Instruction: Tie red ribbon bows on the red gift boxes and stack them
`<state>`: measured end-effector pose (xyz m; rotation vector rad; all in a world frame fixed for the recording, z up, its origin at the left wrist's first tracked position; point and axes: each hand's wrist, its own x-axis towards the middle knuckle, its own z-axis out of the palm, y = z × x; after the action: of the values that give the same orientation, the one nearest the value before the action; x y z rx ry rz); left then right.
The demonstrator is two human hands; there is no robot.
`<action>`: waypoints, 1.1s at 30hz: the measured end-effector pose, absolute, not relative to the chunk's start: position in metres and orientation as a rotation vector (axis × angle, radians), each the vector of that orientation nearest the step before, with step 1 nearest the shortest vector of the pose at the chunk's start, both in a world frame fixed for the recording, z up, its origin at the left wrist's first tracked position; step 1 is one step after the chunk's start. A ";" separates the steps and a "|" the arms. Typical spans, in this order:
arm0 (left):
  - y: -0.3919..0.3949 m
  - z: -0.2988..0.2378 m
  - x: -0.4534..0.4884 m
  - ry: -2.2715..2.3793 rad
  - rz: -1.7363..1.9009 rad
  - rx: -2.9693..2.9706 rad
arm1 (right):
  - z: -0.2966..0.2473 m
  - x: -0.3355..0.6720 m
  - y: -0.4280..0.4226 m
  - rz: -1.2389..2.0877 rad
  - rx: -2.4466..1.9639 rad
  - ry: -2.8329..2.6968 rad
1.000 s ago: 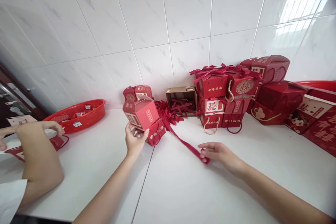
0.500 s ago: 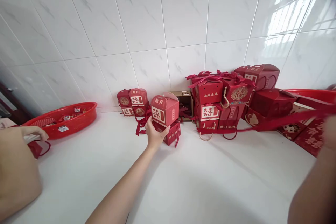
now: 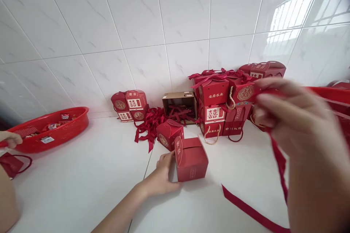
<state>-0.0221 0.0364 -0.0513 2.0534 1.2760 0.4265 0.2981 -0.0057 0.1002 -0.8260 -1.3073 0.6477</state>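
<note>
My left hand (image 3: 161,174) is closed on the left side of a red gift box (image 3: 193,160), which sits turned on the white table. The box's lid flaps face up. Just behind it is another red gift box (image 3: 169,134), close to my fingers. My right hand (image 3: 292,116), blurred by motion, is raised at the right with thumb and fingers pinched together on a dark red ribbon (image 3: 279,160). One length of that ribbon hangs below the hand, and its loose end (image 3: 246,207) trails over the table.
An open carton (image 3: 179,96) of ribbons stands by the wall, with a ribbon heap (image 3: 151,125) beside it. Stacked gift boxes (image 3: 213,96) rise on its right, smaller stacks (image 3: 129,105) on its left. A red basin (image 3: 78,123) and another person's hand (image 3: 12,139) are at far left.
My left hand has lowered the gift box, bringing it nearer and turning it. My right hand has come in from the right edge with the ribbon. The view has shifted slightly.
</note>
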 end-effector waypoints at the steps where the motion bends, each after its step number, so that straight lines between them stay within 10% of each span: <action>1: 0.037 -0.050 -0.025 1.283 0.427 2.062 | 0.099 0.287 0.001 0.757 -0.857 -1.364; 21: 0.033 0.017 -0.021 1.473 0.995 1.884 | 0.055 0.241 0.057 1.678 -1.094 -1.822; 33: 0.020 0.078 0.031 1.544 0.271 2.705 | 0.053 0.232 0.057 1.768 -1.058 -1.696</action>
<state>0.0311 0.0195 0.0780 2.7054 1.5437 0.2707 0.2319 0.0571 0.0533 -1.0577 -1.6956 1.7682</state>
